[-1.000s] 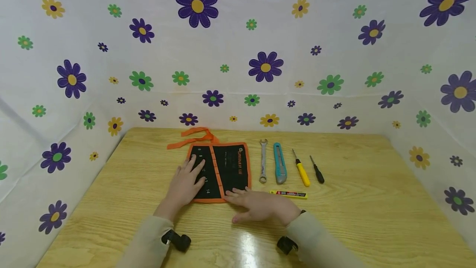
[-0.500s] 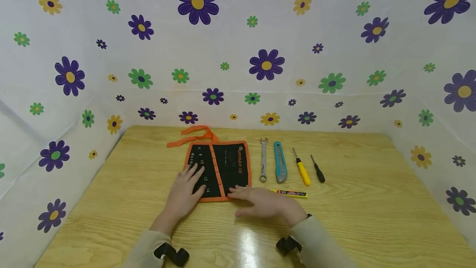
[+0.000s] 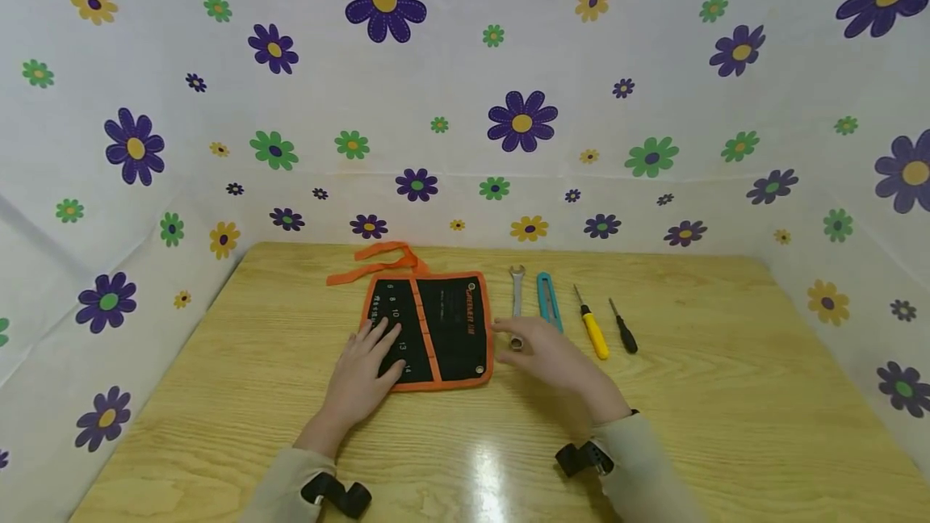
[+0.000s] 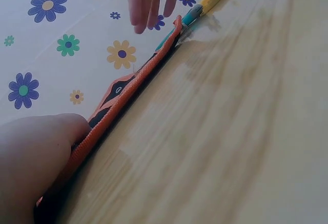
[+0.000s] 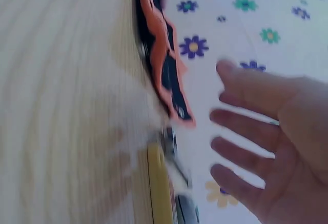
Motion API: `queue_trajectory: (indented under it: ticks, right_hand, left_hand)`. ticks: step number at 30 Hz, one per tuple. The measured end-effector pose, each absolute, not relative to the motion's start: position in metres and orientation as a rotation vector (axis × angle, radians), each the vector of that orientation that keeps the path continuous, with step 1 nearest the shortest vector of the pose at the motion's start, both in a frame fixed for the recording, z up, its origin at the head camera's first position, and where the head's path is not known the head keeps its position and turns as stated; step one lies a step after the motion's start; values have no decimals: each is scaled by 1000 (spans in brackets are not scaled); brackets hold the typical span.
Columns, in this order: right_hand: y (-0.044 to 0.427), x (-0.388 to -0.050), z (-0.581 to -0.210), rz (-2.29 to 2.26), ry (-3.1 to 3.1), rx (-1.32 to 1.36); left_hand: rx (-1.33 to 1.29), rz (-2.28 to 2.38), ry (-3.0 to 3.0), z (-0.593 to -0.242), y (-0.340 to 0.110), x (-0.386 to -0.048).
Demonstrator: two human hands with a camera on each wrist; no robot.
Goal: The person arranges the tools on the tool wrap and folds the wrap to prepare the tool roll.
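A black tool pouch with orange trim (image 3: 454, 329) lies spread flat on the table, its orange ties trailing behind it. My left hand (image 3: 363, 370) rests on the pouch's left side with fingers outstretched, covering some of its printed numbers. To the right of the pouch, my right hand (image 3: 548, 353) hovers with nothing in it; in the right wrist view its fingers are spread. Beneath it, a combination wrench (image 3: 517, 289) and a teal utility knife (image 3: 546, 297) are partly covered. A slim yellow case (image 5: 161, 183), hidden in the head view, shows in the right wrist view.
Right of the knife lie a yellow-handled screwdriver (image 3: 594, 333) and a smaller black-handled screwdriver (image 3: 627, 337). The wooden table (image 3: 726, 426) is bounded at the back and sides by a flower-patterned white sheet (image 3: 450, 63).
My right hand has lifted from the pouch's lower right corner and moved right, over the wrench and knife. My left hand has slid slightly down and stays on the pouch.
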State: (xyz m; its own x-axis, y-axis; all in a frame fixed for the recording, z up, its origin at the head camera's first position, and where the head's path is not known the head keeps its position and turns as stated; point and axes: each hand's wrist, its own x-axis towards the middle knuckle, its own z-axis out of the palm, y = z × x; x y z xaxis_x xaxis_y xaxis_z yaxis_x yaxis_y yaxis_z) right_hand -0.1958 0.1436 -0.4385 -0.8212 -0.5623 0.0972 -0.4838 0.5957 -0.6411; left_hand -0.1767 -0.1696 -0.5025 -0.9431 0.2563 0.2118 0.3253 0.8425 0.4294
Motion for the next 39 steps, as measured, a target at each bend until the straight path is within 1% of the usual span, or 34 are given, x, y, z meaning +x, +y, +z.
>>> queue_trajectory:
  ticks: [5,10,18,23,27,39]
  right_hand:
    - [164,-206,-441,-1020,2921,-575]
    - [179,-210,-448,-932,3027,-398]
    - [188,-217,-455,-883,3018,-366]
    - [187,-215,-459,-860,2982,-381]
    - [182,-212,-457,-846,2983,-378]
    - [176,-213,-449,-834,3038,-255]
  left_hand:
    - [-454,-713,-2877,-502,-169,-177]
    - [-449,-726,-2870,-503,-169,-178]
    - [-468,-699,-2874,-504,-168,-182]
    - [-476,-685,-2883,-506,-170,-180]
    - [-458,-668,-2892,-508,-171,-178]
    - [-461,-673,-2893,-505,-170,-178]
